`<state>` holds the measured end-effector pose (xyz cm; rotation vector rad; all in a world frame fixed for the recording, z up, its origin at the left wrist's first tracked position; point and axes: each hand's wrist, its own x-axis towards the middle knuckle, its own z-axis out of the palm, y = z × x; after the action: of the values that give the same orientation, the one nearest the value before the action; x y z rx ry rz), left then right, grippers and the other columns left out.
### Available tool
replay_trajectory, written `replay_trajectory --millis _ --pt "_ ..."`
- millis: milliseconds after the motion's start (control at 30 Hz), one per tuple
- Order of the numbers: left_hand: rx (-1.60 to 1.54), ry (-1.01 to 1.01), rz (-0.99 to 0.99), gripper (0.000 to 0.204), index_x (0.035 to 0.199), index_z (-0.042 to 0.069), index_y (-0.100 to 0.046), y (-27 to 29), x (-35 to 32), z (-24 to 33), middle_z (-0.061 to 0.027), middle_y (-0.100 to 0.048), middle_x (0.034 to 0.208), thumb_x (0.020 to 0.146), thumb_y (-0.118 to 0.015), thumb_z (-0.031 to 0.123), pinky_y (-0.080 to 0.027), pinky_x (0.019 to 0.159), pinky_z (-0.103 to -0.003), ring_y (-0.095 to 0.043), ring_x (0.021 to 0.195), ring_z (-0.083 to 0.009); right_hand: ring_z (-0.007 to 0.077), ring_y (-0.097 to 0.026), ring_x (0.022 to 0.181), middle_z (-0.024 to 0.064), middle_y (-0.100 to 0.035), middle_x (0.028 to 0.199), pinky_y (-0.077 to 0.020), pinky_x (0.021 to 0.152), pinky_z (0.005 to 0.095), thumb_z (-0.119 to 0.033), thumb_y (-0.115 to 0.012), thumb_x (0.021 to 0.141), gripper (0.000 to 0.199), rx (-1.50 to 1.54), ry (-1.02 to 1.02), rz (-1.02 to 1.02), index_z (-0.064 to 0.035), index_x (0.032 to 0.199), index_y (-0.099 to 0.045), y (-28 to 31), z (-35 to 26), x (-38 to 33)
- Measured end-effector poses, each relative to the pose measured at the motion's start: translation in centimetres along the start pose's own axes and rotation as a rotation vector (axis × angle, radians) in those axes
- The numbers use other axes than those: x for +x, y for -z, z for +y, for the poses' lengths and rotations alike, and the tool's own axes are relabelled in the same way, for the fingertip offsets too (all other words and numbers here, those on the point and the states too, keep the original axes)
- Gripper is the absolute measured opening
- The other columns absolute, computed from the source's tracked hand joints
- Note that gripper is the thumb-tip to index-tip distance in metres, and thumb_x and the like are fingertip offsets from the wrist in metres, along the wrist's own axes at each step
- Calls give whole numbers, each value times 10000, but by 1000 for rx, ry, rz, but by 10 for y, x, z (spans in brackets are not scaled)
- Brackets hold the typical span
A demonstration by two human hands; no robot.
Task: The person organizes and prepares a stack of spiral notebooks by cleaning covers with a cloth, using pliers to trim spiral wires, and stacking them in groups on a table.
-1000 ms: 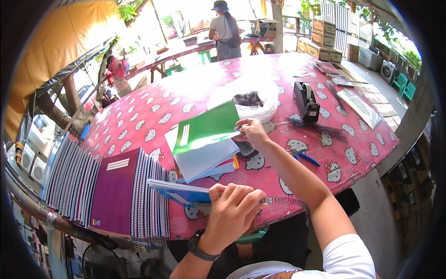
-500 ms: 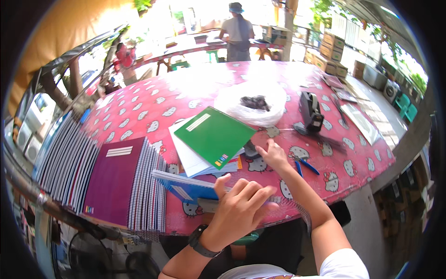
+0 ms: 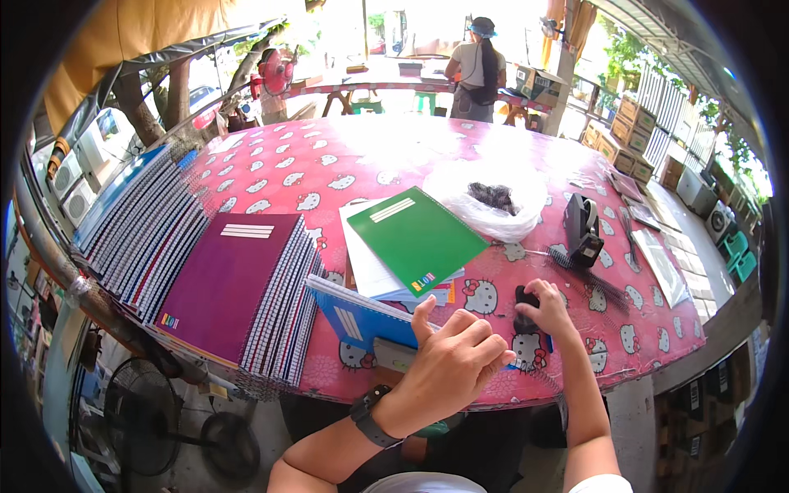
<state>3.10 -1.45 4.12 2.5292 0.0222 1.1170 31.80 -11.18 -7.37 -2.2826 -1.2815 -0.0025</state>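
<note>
My left hand (image 3: 456, 361), with a dark watch on its wrist, is closed at the right end of a blue notebook (image 3: 353, 319) that stands tilted near the table's front edge. Its palm side is hidden. A grey piece (image 3: 394, 353) shows below the notebook, and a thin dark spiral coil (image 3: 538, 380) trails to the right. Farther right, my right hand (image 3: 552, 311) has its fingers curled on a small black object (image 3: 526, 300) whose kind I cannot make out. Behind the blue notebook, a green notebook (image 3: 415, 238) lies on white sheets (image 3: 366, 251).
Purple-covered notebooks (image 3: 226, 287) and another spiral-bound stack (image 3: 148, 230) fill the left side. Beyond are a white plastic bag (image 3: 526, 193) with dark coils, a black tape dispenser (image 3: 583, 234) and loose coils (image 3: 596, 283). A person (image 3: 477, 74) stands at the far table.
My right hand has moved right and nearer with the black object, from beside the green notebook. My left hand stays by the blue notebook. The view has shifted, moving the scene rightward.
</note>
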Motion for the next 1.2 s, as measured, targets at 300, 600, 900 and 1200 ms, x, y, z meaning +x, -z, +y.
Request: replay_trajectory --millis 300,600,900,1200 --pt "13 46 -7 103 878 190 -606 4 0 -3 58 -570 781 832 -613 282 -154 960 -460 -557 832 -133 347 -305 1233 148 -405 1219 -304 1023 442 -364 -825 486 745 -94 -53 -412 -72 1107 -536 28 -24 -6" --pt "106 97 32 236 778 176 -591 12 -2 -9 27 -550 773 740 -683 389 -109 1009 -505 -542 877 -168 315 -518 1049 179 -559 1106 -411 900 381 -412 -766 627 634 397 -65 -76 -9 1069 -559 19 -42 -29" --pt "158 120 77 277 720 163 -590 11 -14 -25 23 -547 759 668 -737 393 -101 1018 -510 -535 854 -172 152 -580 850 86 -637 881 -453 764 284 -584 -595 754 639 443 165 -339 39 889 -642 89 -124 -34" --pt "196 159 142 322 727 146 -619 21 -15 -30 10 -572 762 665 -723 445 -109 1012 -554 -539 850 -175 184 -577 868 114 -638 886 -439 796 300 -735 -528 673 823 652 298 -355 44 914 -640 99 -151 -19"
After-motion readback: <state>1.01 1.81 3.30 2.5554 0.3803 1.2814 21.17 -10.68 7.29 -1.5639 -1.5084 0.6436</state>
